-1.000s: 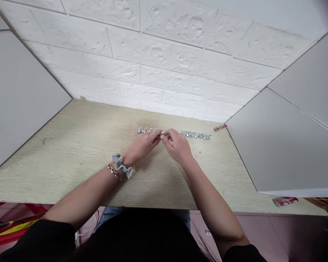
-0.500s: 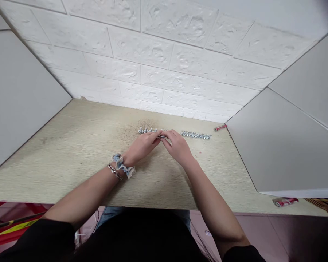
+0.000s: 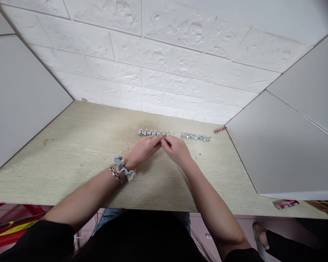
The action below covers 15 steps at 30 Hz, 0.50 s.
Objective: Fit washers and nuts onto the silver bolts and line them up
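My left hand [image 3: 145,149] and my right hand [image 3: 177,148] meet at the fingertips over the tabletop, both closed in a pinch. A small metal piece, bolt-like in the earlier frame, sits between them, now covered by the fingers. Just beyond the fingertips, a row of silver bolts [image 3: 151,133] stands upright on their heads, shanks up; my fingers partly cover its right part. To the right, more silver bolts [image 3: 195,137] lie tilted in an overlapping line, apart from my right hand.
A pale wooden table [image 3: 79,145] backs onto a white brick-pattern wall [image 3: 153,76]. Grey panels flank it. One red battery-like cylinder [image 3: 220,129] lies by the right panel, another red cylinder [image 3: 285,204] near the front edge. Another person's foot [image 3: 261,236] shows below right.
My fingers have closed over the small metal piece, which showed before. More of the upright row shows beyond my hands. A person's foot has come into view at lower right.
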Tool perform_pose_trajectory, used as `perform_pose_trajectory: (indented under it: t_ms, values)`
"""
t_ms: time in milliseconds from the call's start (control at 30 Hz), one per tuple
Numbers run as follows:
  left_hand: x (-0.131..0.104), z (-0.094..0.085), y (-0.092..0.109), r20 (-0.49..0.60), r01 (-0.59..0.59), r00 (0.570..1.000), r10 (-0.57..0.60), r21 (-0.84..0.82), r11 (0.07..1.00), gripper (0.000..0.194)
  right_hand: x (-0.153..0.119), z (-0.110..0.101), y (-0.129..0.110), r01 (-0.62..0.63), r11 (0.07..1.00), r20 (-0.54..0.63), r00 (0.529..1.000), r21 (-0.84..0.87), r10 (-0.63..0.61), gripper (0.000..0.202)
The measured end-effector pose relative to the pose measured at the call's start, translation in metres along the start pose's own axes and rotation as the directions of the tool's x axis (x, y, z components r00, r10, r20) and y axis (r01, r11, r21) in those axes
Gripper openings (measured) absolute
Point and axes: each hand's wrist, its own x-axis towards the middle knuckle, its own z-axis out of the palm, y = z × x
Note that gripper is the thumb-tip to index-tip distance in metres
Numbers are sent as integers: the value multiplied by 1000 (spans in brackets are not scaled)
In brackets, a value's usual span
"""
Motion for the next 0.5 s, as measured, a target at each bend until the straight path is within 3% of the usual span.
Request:
perform_pose_trajectory:
  t_ms: [200, 333, 500]
  values:
    - [3, -6, 7, 29, 86, 996, -83, -99, 991, 29, 1, -1, 3, -18, 1000, 18, 1000, -23, 18, 38]
    - [6, -10, 11, 107, 156, 984, -143, -129, 979, 22, 1, -1, 6, -25, 999, 30, 999, 25, 24, 45]
    - [7, -10, 10, 120, 202, 975, -184, -162, 966, 23, -1, -4, 5, -28, 997, 42, 999, 75, 25, 46]
